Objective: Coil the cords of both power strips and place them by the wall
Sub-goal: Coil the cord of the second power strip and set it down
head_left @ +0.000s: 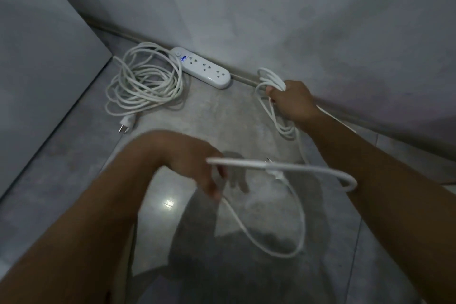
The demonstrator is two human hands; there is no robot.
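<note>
Slack is the chief hazard here: the second white round power cord [271, 79] is only partly gathered. A few of its loops are bunched at two o'clock in the right hand [293, 99], whose grip is clenched round them just beside the grey wall [271, 7]. A long loose length sags from there down towards five o'clock and back up across the centre. The left hand [197, 168] at the centre is blurred; the cord runs past its fingers, but whether its grip has closed on it cannot be told. A white plug [276, 174], also blurred, seems to sit on that loose length and could swing and snag a loop. An uneven pull might spill the held loops. The strip this cord belongs to is out of view. At eleven o'clock the white oblong three-socket power strip [201, 68] lies against the wall, its white coiled cord [143, 81] beside it on the grey tiled floor [74, 168]; a dragged strand could disturb that coil.
</note>
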